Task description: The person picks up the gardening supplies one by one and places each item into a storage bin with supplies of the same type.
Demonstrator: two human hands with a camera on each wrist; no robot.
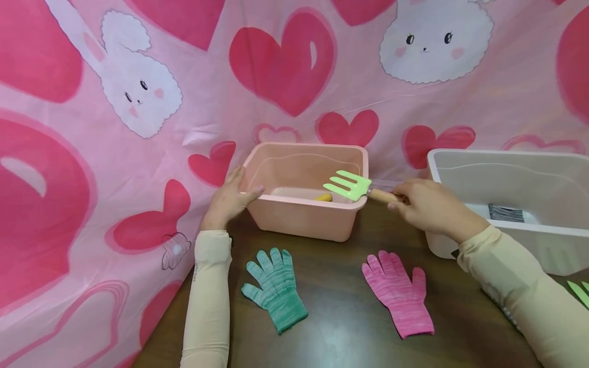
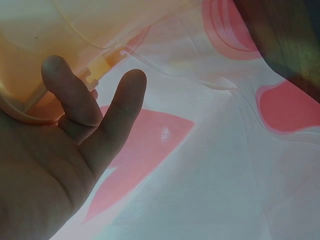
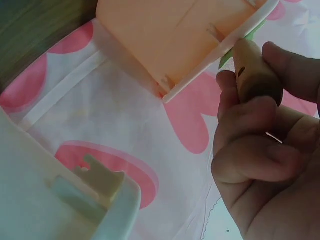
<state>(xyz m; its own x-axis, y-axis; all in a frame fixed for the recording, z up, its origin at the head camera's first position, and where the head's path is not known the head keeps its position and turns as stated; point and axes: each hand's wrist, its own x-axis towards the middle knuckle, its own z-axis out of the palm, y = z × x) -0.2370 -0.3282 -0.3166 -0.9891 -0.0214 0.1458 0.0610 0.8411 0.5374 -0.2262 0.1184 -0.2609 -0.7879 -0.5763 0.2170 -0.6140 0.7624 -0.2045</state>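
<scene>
Pink cloth (image 1: 193, 61) printed with red hearts and white rabbits is hanging behind a dark brown table (image 1: 336, 306). At left, a person's left hand (image 1: 227, 202) is resting on the near left corner of a peach bin (image 1: 299, 220), its thumb lying over the near rim. The left wrist view is adding two outstretched fingers beside the bin, neither of them clenched. Nearer, a green glove (image 1: 276, 291) is lying flat, its fingers pointing to the far side. Only the head view is showing both this glove and a yellow object (image 1: 324, 197) lying inside the bin, partly hidden by the near wall. A green-tined fork (image 1: 356, 190) is hovering at the bin's right end; whether it is touching the rim, one cannot tell. Its tines are pointing left and its long axis is running left to right, with the handle end slightly nearer. Near and to the right, a pink glove (image 1: 398, 296) is lying on the table. Beyond it, the right hand (image 1: 428, 204) is grasping the fork's wooden handle; the right wrist view alone is revealing the handle's rounded butt and a dark mark. Farther right, a white bin (image 1: 561, 245) is holding a striped grey piece (image 1: 506, 213), while green tips (image 1: 579, 295) are showing at the edge.
</scene>
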